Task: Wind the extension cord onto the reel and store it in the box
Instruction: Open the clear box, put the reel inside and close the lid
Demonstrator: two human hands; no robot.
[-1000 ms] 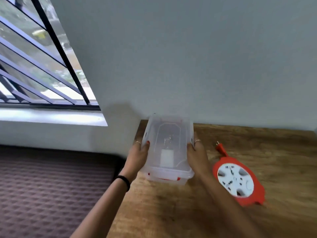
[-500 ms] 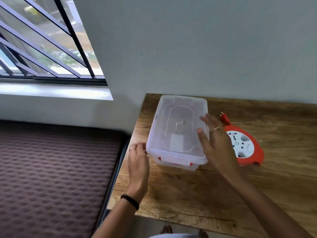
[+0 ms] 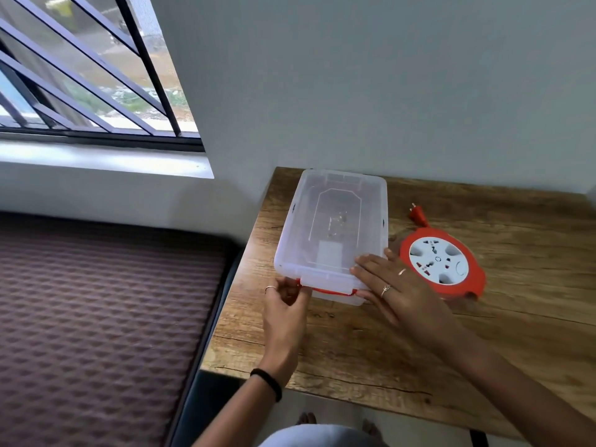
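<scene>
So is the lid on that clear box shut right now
Shut. The lid lies flat on the clear box; the right hand presses it while the left hand pinches the near clip.

The box [image 3: 332,233] is set on the surface [image 3: 483,333], at its far left corner by the wall [image 3: 354,75]. The reel [image 3: 442,266] is laid just right of it, the plug [image 3: 416,214] behind. A mattress [image 3: 96,317] is placed left of the surface, under the window [image 3: 80,75].

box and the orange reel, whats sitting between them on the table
In the head view, only the right hand lies there, flat on the box lid's near corner beside the reel; farther back the wooden table between them is bare.
</scene>
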